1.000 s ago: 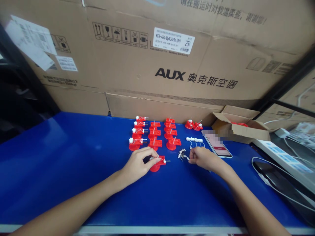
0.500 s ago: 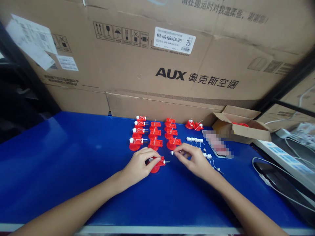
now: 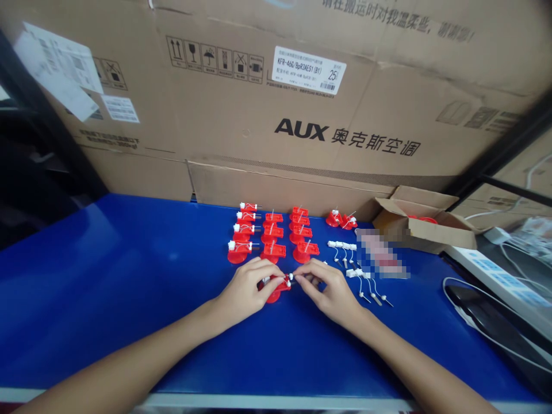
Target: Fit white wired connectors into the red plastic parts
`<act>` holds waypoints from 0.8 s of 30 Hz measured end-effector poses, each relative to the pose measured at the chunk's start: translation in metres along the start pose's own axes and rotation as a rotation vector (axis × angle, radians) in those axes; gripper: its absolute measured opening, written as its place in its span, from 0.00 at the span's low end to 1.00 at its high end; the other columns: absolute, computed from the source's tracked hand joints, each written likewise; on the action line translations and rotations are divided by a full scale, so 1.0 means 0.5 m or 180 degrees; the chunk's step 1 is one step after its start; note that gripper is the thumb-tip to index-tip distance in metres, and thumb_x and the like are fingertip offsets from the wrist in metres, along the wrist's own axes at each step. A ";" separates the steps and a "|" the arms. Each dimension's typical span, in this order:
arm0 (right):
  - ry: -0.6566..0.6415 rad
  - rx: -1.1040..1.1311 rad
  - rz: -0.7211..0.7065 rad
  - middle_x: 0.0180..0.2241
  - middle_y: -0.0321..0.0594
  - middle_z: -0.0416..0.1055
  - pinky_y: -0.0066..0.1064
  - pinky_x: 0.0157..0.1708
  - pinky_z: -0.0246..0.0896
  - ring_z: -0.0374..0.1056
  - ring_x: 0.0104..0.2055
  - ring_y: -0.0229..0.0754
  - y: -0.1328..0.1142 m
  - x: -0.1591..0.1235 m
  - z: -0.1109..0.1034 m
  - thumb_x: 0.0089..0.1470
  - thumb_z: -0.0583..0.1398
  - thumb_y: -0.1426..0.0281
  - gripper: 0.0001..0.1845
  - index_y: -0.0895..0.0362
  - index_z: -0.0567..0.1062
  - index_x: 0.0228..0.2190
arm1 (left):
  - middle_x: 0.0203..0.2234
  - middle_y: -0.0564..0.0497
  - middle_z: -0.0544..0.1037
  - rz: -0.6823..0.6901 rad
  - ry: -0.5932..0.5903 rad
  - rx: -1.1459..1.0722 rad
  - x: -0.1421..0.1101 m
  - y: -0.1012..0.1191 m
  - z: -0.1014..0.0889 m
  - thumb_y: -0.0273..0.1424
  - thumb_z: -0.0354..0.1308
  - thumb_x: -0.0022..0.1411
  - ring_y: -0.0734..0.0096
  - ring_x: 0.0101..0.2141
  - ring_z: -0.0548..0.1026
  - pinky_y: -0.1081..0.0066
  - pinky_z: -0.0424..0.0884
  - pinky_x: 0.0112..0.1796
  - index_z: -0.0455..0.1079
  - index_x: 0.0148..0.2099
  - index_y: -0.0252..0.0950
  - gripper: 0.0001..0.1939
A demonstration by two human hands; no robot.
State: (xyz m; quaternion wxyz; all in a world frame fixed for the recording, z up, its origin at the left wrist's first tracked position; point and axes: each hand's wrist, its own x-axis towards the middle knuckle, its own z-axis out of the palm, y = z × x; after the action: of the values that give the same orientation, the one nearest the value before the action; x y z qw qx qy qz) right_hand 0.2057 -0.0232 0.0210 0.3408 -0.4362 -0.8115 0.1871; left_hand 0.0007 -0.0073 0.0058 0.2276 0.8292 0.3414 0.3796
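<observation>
My left hand (image 3: 254, 282) is closed on a red plastic part with a round base (image 3: 273, 295), steadying it on the blue table; the fingers cover its left side. A thin white wire shows near the fingertips. My right hand (image 3: 323, 282) pinches a small white piece (image 3: 291, 276) right at the red part's right end. Whether the two pieces touch, I cannot tell. Just beyond the hands stand rows of similar red parts (image 3: 273, 249), some bearing white connectors and wires (image 3: 240, 247), others with only a thin metal pin.
White connectors with short wires (image 3: 356, 273) lie to the right, by a blurred-out phone (image 3: 383, 253). Behind them are two red parts (image 3: 334, 217) and an open cardboard box (image 3: 440, 233). A power strip (image 3: 495, 276) and black device (image 3: 487, 316) lie far right. A large carton (image 3: 241, 144) walls the back.
My right hand has moved left and slightly down, bringing the small white piece to the red part's end. My left hand has stayed in place around the red part.
</observation>
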 end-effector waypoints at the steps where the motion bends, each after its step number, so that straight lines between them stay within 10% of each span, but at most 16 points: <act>1: -0.0019 -0.0004 -0.0018 0.28 0.39 0.70 0.25 0.25 0.59 0.64 0.26 0.36 0.000 0.000 0.000 0.57 0.54 0.70 0.08 0.57 0.73 0.34 | 0.33 0.51 0.77 -0.0005 -0.0006 0.0003 0.000 0.001 0.000 0.29 0.53 0.62 0.68 0.35 0.72 0.69 0.67 0.39 0.73 0.36 0.37 0.07; 24: -0.0003 0.0000 -0.0445 0.31 0.41 0.71 0.27 0.31 0.63 0.66 0.31 0.37 0.004 0.000 0.003 0.57 0.54 0.73 0.08 0.57 0.74 0.35 | 0.31 0.50 0.75 -0.0098 -0.0037 -0.0102 0.006 0.005 0.005 0.27 0.55 0.60 0.68 0.35 0.71 0.68 0.66 0.40 0.74 0.33 0.37 0.06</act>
State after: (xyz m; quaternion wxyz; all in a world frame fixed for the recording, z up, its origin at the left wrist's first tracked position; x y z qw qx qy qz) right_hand 0.2058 -0.0220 0.0185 0.3526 -0.3784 -0.8402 0.1630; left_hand 0.0051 -0.0071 0.0070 0.2487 0.8222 0.3466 0.3768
